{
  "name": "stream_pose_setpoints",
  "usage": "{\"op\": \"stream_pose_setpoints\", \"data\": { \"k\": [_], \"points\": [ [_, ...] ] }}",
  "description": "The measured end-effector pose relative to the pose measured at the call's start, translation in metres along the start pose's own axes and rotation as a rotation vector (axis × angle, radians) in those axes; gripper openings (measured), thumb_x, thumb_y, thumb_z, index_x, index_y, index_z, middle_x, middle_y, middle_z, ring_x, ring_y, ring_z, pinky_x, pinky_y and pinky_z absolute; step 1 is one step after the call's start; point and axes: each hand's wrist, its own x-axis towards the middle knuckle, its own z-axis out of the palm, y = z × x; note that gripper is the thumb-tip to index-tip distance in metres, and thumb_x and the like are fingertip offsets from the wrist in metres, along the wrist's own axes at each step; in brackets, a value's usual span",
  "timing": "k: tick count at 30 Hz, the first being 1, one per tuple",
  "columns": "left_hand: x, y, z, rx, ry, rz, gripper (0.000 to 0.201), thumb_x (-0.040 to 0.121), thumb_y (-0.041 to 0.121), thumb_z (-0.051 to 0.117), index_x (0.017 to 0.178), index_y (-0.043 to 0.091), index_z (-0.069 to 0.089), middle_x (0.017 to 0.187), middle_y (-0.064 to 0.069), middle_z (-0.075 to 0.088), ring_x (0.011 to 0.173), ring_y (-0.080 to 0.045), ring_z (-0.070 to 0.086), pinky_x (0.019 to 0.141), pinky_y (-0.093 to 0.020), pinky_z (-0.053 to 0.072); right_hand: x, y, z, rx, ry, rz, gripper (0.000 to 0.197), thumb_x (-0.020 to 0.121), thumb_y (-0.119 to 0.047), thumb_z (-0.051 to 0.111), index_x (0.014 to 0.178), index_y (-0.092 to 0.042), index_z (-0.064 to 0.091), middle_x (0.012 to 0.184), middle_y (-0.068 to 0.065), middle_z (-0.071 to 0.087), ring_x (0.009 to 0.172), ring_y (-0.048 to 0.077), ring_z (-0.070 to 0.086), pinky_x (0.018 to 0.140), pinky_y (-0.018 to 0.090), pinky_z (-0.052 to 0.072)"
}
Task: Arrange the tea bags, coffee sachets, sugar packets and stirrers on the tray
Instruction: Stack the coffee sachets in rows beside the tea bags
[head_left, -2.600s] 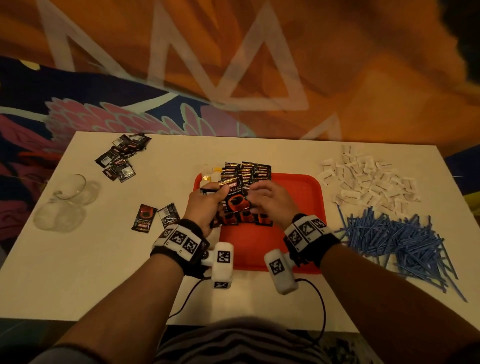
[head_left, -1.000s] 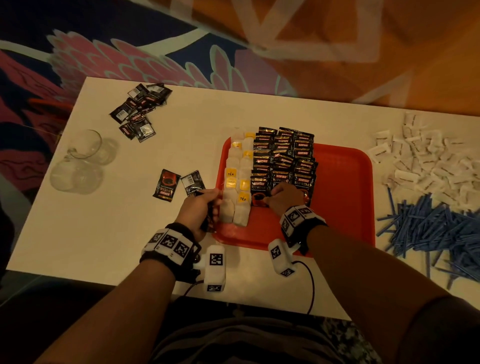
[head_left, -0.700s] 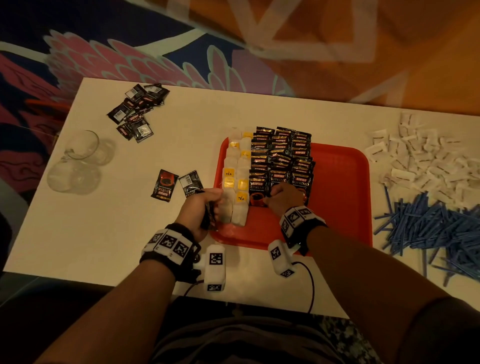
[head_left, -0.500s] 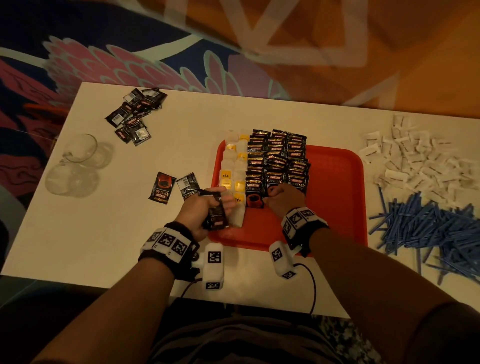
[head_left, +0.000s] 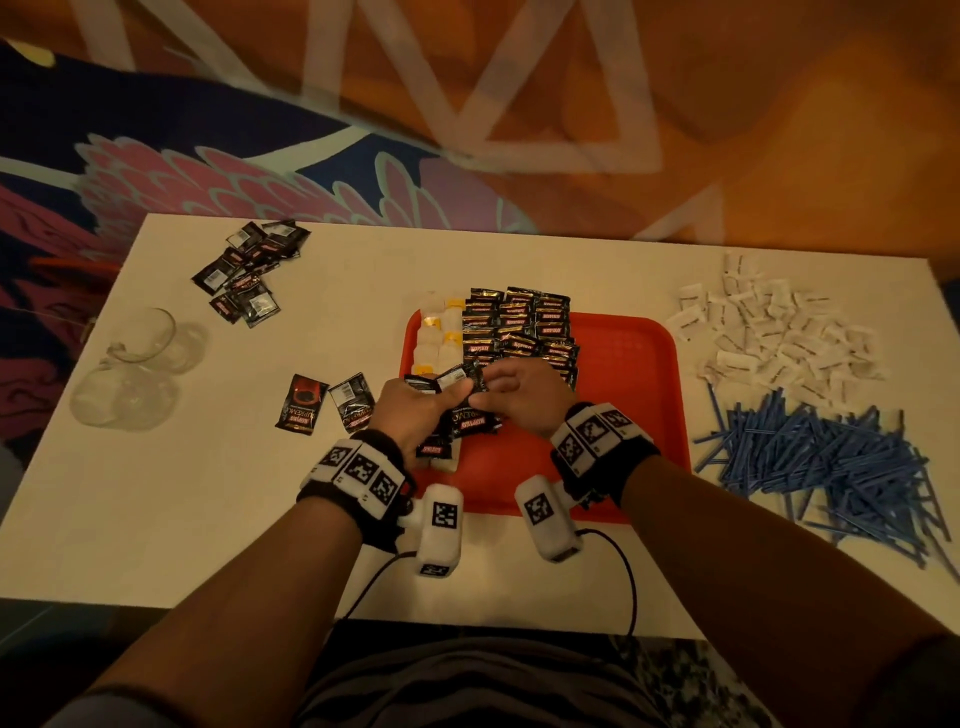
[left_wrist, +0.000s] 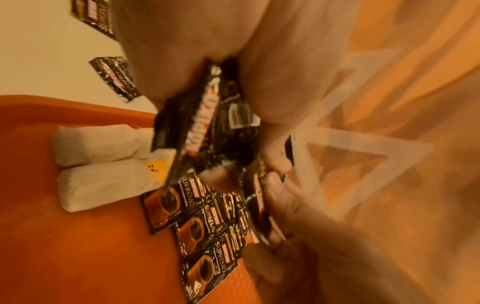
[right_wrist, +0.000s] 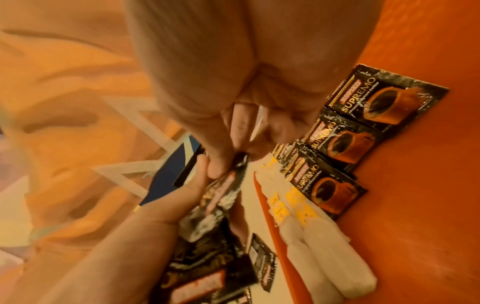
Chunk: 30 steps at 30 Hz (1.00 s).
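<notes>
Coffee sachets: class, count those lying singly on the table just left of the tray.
2: one coffee sachet with its cup picture up, another sachet beside it, nearer the tray.

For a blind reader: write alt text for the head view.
Over a red tray, the left hand holds a stack of coffee sachets while the right hand pinches one. Tea bags and sachet rows fill the tray's left.

A: the hands cover the near tea bags (head_left: 439, 332) on the tray (head_left: 623, 364), can't count them.

B: yeah, and the stirrers (head_left: 831, 457) right of the tray get cut off. Sugar packets' (head_left: 779, 332) print is unreadable.
</notes>
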Motion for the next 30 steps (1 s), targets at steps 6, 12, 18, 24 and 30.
{"op": "stream_pose_setpoints", "data": {
  "k": [6, 12, 18, 24, 30],
  "points": [
    [0.005, 0.004, 0.004, 0.012, -0.039, -0.117, 0.076, 0.081, 0.082, 0.048, 0.083, 0.008, 0.066, 0.060, -0.001, 0.053, 0.045, -0.015, 0.044, 0.047, -0.025, 0.038, -0.009, -0.012, -0.010, 0.084, 0.375, -0.066, 0.021, 0.079, -0.010, 0.078, 0.099, -0.014, 0.076, 0.085, -0.007, 0.070, 0.075, 0.001, 0.065, 0.069, 0.017, 0.054],
    [0.001, 0.012, 0.010, -0.297, -0.259, -0.179, 0.018, 0.089, 0.028, 0.070, 0.097, 0.015, 0.060, 0.066, 0.001, 0.052, 0.042, -0.008, 0.039, 0.040, -0.020, 0.035, -0.021, -0.010, -0.011, 0.006, 0.289, -0.178, 0.045, 0.075, 0.015, 0.063, 0.077, -0.029, 0.075, 0.099, -0.007, 0.071, 0.094, 0.006, 0.065, 0.078, 0.019, 0.055],
    [-0.003, 0.015, 0.019, -0.171, -0.011, 0.108, 0.012, 0.091, 0.009, 0.069, 0.102, 0.013, 0.073, 0.071, -0.003, 0.065, 0.050, -0.011, 0.048, 0.049, -0.024, 0.043, -0.026, -0.005, -0.014, 0.208, 0.258, -0.052, 0.028, 0.084, 0.005, 0.059, 0.085, -0.020, 0.070, 0.098, 0.002, 0.068, 0.076, 0.010, 0.059, 0.061, 0.020, 0.047],
    [-0.004, 0.020, 0.024, -0.137, -0.085, 0.160, 0.003, 0.092, 0.013, 0.070, 0.094, 0.012, 0.071, 0.075, -0.004, 0.068, 0.059, -0.011, 0.059, 0.055, -0.026, 0.046, -0.024, 0.000, -0.013, -0.039, 0.248, 0.017, 0.016, 0.083, -0.016, 0.076, 0.095, -0.023, 0.068, 0.080, -0.012, 0.064, 0.073, 0.003, 0.062, 0.061, 0.012, 0.046],
    [0.001, 0.015, 0.031, 0.054, 0.052, 0.123, 0.026, 0.095, 0.027, 0.068, 0.073, 0.015, 0.065, 0.061, 0.002, 0.058, 0.047, -0.008, 0.049, 0.045, -0.023, 0.037, -0.027, 0.004, -0.005, -0.111, 0.239, 0.006, 0.011, 0.083, -0.015, 0.075, 0.094, -0.014, 0.074, 0.082, -0.002, 0.070, 0.069, 0.004, 0.062, 0.061, 0.014, 0.047]
  ]
}}
